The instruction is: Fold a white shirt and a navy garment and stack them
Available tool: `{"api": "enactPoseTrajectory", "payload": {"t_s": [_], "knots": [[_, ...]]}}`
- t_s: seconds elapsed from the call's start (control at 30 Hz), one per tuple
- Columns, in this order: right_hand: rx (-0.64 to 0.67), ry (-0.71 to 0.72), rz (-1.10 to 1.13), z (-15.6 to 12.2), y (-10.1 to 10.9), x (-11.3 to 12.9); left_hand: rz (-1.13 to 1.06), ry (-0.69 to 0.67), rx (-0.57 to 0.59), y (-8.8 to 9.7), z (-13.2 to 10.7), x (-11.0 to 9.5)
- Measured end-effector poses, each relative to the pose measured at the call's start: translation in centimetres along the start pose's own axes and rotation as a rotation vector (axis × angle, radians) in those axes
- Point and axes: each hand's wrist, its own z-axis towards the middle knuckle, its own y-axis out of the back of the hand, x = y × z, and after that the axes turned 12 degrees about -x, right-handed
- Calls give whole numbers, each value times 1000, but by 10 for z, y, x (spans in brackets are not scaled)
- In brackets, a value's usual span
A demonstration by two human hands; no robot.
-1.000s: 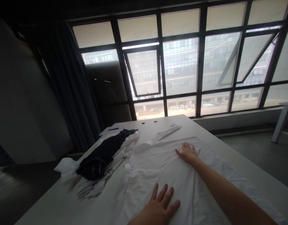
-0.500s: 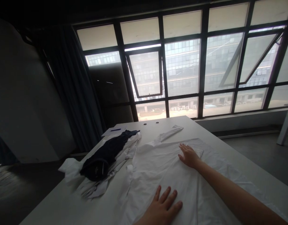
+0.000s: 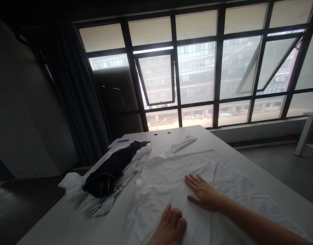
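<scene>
A white long-sleeved shirt [image 3: 159, 190] lies spread over the table in front of me, lightly wrinkled, one sleeve [image 3: 183, 143] stretched toward the far end. My right hand [image 3: 202, 192] rests flat on the shirt's right part, fingers stretched out and holding nothing. Nearer to me, my left hand [image 3: 169, 226] is on the same cloth with its fingers curled in and pressed together on the fabric; the fingertips are partly hidden. The two hands are close but apart.
On the left side of the white table [image 3: 59, 217] lies a heap of clothes with a dark garment [image 3: 115, 166] over pale ones. Behind it are a paper [image 3: 114, 143] and a blue pen [image 3: 123, 140]. Windows and a dark curtain [image 3: 77, 102] stand beyond.
My right hand has slid back toward me and slightly left over the shirt. My left hand's spread fingers have curled in, and that hand has shifted slightly left.
</scene>
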Motion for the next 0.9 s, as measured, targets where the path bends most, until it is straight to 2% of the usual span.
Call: {"api": "enactPoseTrajectory", "payload": {"t_s": [0.1, 0.2, 0.3, 0.5, 0.57, 0.63, 0.73, 0.77, 0.83, 0.9], "knots": [[-25, -224, -136, 22, 4, -61, 10, -82, 138, 13, 8, 2], [-27, -375, -224, 36, 6, -102, -19, -122, 282, 19, 13, 6], [-24, -399, -254, 41, 6, -117, -82, -62, 409, 26, 10, 13], [-42, -391, -273, 41, 9, -114, -101, 140, 646, 60, 4, 26], [-64, -405, -295, 42, 11, -108, -87, 184, 683, 66, 7, 26], [-106, -459, -334, 44, 11, -92, -70, 218, 702, 63, 9, 24], [-190, -552, -368, 43, -3, -43, -40, 223, 701, 49, 6, 25], [-191, -507, -337, 40, -11, -21, -30, 215, 689, 44, 3, 26], [-163, -275, -207, 29, -31, 25, -16, 189, 655, 37, -3, 29], [-139, -117, -76, 14, -48, 62, -11, 164, 635, 34, -7, 32]]}}
